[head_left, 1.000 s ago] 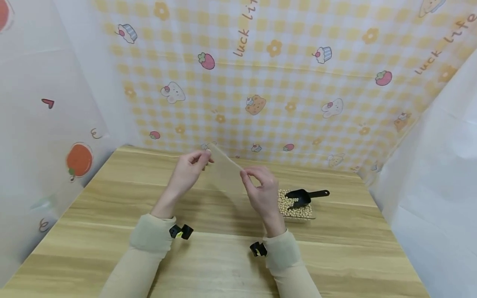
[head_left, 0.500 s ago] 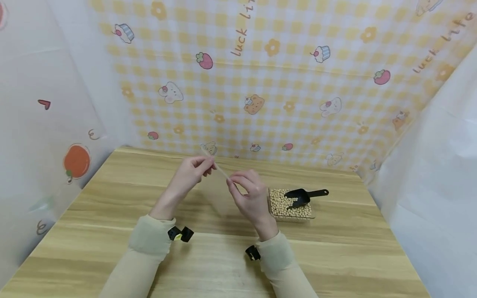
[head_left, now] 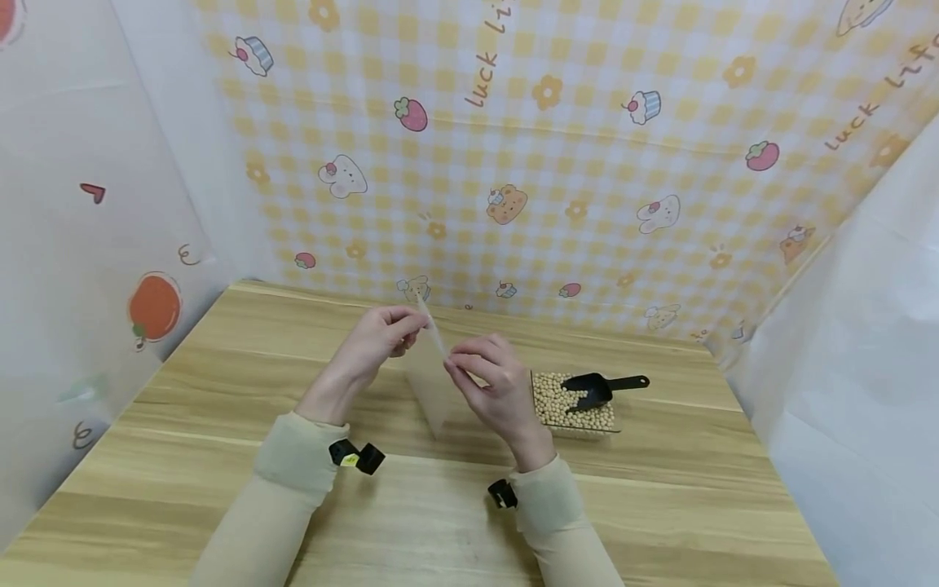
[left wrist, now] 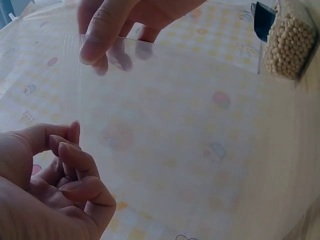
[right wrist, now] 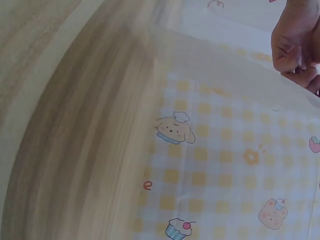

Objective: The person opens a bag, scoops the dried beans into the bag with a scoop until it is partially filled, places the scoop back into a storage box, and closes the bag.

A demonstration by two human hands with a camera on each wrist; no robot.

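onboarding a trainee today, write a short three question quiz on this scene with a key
1. What do the left hand and right hand both pinch?
2. True or false: the black scoop rests on the soybeans.
3. In the head view, the scoop's handle points: a) left, b) right, c) down the picture?

Key: 1. a translucent zip bag; 2. true; 3. b

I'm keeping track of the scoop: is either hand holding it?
No, the black scoop rests on the beans, while the left hand and right hand both pinch the see-through bag.
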